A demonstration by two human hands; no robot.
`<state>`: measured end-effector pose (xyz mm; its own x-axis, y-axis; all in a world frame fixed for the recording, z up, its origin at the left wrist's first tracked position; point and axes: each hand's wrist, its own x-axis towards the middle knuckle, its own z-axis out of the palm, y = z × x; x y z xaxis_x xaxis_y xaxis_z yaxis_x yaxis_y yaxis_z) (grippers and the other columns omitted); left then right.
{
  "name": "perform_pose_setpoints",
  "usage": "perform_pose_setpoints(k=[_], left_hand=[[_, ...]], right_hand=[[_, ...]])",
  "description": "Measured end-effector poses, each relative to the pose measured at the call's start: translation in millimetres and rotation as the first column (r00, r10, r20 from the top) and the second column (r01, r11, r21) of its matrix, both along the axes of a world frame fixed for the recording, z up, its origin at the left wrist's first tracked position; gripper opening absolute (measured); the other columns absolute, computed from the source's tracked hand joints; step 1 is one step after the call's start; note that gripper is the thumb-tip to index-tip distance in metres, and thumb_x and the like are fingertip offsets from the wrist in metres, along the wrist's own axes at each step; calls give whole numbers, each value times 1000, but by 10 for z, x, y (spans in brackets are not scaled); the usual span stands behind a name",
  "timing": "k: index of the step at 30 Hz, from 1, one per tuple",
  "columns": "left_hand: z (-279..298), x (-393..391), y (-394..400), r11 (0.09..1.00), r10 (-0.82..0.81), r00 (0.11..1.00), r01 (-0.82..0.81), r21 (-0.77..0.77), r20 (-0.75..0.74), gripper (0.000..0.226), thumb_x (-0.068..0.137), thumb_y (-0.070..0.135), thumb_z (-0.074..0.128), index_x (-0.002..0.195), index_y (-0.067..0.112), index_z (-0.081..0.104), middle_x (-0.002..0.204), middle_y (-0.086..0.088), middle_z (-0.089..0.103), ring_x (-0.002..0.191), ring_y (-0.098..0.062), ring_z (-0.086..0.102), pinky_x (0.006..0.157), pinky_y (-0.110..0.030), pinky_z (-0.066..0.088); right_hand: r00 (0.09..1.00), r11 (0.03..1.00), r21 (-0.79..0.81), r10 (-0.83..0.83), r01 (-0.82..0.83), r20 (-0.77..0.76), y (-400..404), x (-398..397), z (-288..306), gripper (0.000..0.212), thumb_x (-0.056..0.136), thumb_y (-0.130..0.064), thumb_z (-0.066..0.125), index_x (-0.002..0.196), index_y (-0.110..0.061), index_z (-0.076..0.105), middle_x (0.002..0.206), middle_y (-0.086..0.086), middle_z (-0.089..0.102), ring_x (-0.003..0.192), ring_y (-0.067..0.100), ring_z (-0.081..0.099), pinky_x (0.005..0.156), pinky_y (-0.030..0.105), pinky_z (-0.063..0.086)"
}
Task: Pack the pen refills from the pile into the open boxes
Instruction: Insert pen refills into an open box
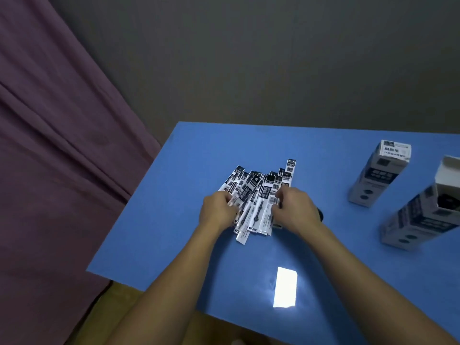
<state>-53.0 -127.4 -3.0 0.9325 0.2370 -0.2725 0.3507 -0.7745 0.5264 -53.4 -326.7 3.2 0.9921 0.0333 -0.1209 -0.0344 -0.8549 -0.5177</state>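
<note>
A fanned pile of flat black-and-white packaged pen refills point(258, 197) is lying near the middle of a smooth blue rectangular table point(174, 220), the packets overlapping and pointing away from the person. The left hand point(217, 211) is sitting at the pile's left edge with its fingers curled around the outer packets, gripping them. The right hand point(295, 210) is sitting at the pile's right edge, its fingers likewise curled in and pinching the packets on that side, so the pile is being held between the two hands while it is resting on the table.

Well apart to the right, a tall grey-and-white printed cardboard box point(379, 174) is standing upright with its top flap closed. Just beside it, nearer the person and at the frame's right edge, a second cardboard box of the same print point(423, 220) is standing with its white lid flap open; dark contents are showing inside its mouth, too blurred to identify.

A bright white patch of reflected light point(285, 287) is glaring on the table surface between the forearms. A purple fabric curtain point(49, 145) is hanging to the left, and a grey wall point(273, 58) is standing behind the table.
</note>
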Motion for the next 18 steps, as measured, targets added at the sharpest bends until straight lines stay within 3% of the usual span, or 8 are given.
perform_pose_setpoints(k=[5, 8, 11, 16, 18], left_hand=[[65, -49, 154, 990, 65, 997, -60, -127, 38, 14, 82, 27, 78, 93, 19, 75, 84, -1, 73, 80, -17, 69, 75, -30, 55], [121, -105, 165, 957, 59, 998, -47, -286, 34, 5, 84, 23, 76, 87, 18, 76, 86, -1, 76, 73, -14, 66, 70, -27, 52], [136, -117, 172, 923, 81, 995, -55, -380, 51, 4, 86, 22, 74, 84, 21, 77, 82, 6, 76, 77, -16, 72, 72, -29, 57], [139, -120, 185, 887, 84, 996, -57, -458, 39, 11, 90, 24, 71, 82, 20, 78, 77, -1, 73, 65, -11, 58, 57, -20, 48], [160, -125, 192, 878, 68, 996, -28, -477, 65, 11, 91, 23, 71, 83, 21, 79, 77, 3, 73, 67, -13, 62, 59, -21, 49]], right_hand=[[1000, 998, 59, -5, 5, 14, 60, 2, -79, 22, 87, -20, 58, 109, -14, 60, 106, 4, 63, 87, 21, 53, 70, 29, 42], [999, 997, 81, 10, -12, 30, 127, -16, -90, 24, 89, -23, 59, 110, -15, 61, 110, 4, 64, 96, 23, 59, 75, 31, 48], [999, 996, 91, 17, -20, 32, 162, -31, -80, 27, 88, -23, 59, 114, -15, 61, 112, 4, 64, 101, 23, 60, 80, 34, 51], [999, 998, 52, 26, -27, 22, 143, -50, -49, 26, 88, -21, 57, 114, -14, 60, 111, 4, 64, 95, 22, 56, 73, 31, 46], [1000, 999, 38, 18, -19, 24, 133, -66, -22, 25, 88, -19, 57, 111, -13, 59, 109, 5, 63, 89, 20, 52, 72, 31, 44]])
